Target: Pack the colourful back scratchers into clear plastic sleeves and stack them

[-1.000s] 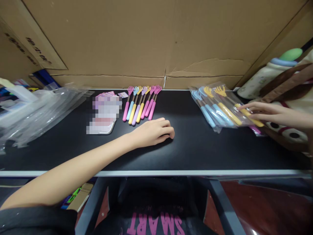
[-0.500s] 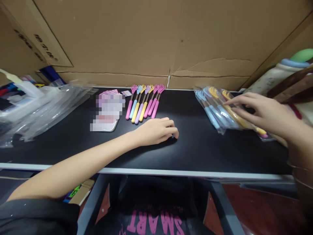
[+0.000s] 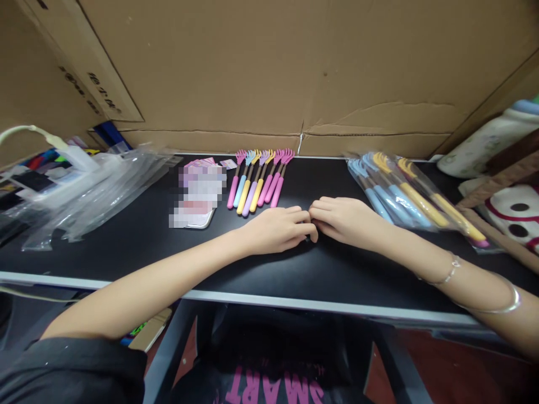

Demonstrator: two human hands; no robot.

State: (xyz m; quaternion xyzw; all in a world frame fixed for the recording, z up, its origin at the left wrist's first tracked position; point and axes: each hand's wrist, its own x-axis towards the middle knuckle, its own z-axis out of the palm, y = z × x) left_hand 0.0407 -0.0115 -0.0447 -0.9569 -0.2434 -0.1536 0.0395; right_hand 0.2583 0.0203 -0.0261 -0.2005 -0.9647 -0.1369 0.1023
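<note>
My left hand rests on the black table near its middle, fingers curled together. My right hand lies beside it, fingers curled, and the fingertips of both hands meet. A tiny dark thing shows at the fingertips, too small to name. Just behind my left hand lies a row of several small rake-shaped tools with pink, blue, yellow and purple handles. To the right of my right hand lies a pile of clear bags holding blue and yellow tools.
A blurred card stack and phone lie left of the loose tools. Empty clear plastic bags are heaped at the left. Cardboard boxes wall the back. A patterned cloth bag sits at the right edge.
My right hand left the pile of bagged tools and moved left to meet my left hand at the table's middle. My left hand stayed in place.
</note>
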